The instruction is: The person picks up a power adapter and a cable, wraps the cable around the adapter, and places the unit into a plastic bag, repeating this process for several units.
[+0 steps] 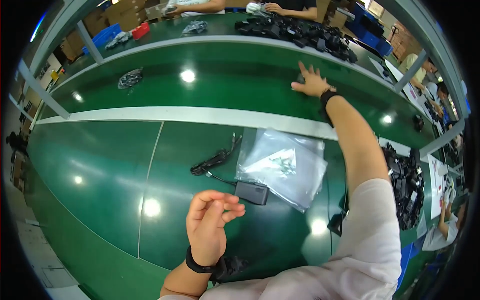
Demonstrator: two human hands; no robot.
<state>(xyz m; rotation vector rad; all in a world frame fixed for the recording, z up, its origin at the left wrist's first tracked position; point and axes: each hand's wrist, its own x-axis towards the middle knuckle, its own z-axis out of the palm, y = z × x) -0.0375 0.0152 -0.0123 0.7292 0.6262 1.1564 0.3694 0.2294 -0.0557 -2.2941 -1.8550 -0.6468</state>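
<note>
Left hand (207, 227): raised above the table (100, 165), fingers loosely curled, holding nothing. Right hand (312, 82): arm stretched far forward, palm flat and fingers spread on the green conveyor belt (225, 85), over a small dark item, grip unclear. Black power adapter (251, 192): just ahead-right of the left hand, long axis crosswise, cable (215, 161) trailing ahead-left. Clear bags (282, 165): beside the adapter. Open table to the left.
</note>
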